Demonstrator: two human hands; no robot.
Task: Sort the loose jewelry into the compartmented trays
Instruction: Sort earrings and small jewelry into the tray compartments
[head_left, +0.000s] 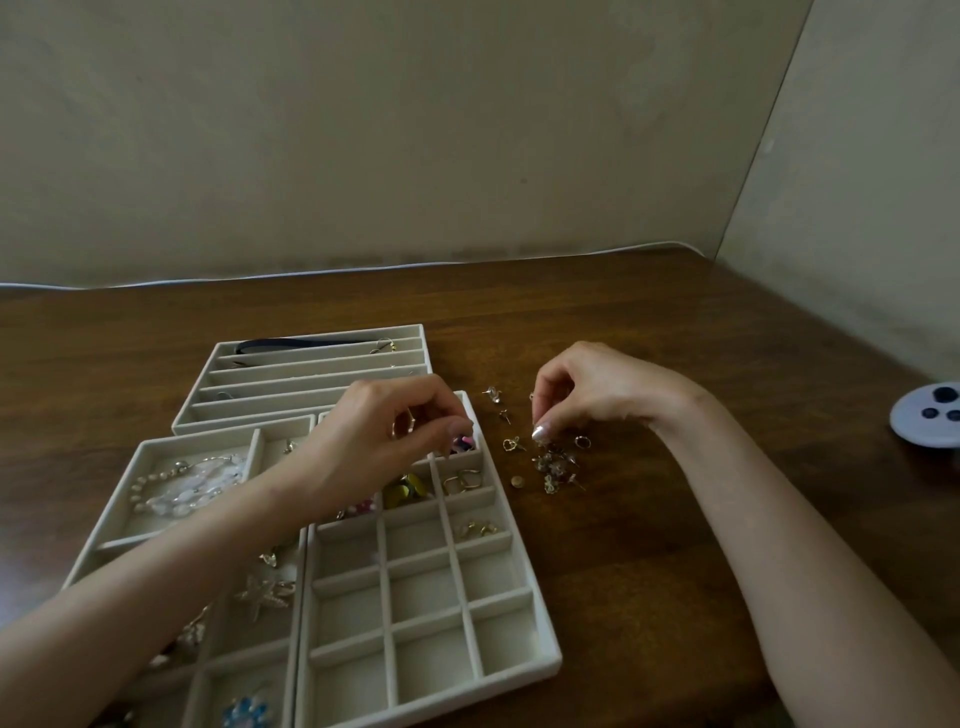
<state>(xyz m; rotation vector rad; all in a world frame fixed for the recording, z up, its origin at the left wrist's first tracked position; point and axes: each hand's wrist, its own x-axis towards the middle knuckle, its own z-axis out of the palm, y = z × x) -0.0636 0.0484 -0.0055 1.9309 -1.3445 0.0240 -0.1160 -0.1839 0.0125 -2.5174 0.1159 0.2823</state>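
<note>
Right hand (587, 395) is pinching into the earring pile (556, 465) just beside the grid tray (498, 571); left hand (379, 436) is pinching a gold hoop (402, 428) over its far compartments.

Left hand (384, 441) covered the far cells of the grid tray (431, 597). A gold hoop (402, 428) showed only in part between its curled fingers. Left forearm hid the middle of the left tray (244, 639), whose near end ran off the bottom edge. Right hand (597, 395) pinched at the loose jewelry (556, 465) — piece taken too small to tell, likewise the single items in the heap. White round object (924, 421) — cut by the right edge. Both forearms left the frame.
</note>
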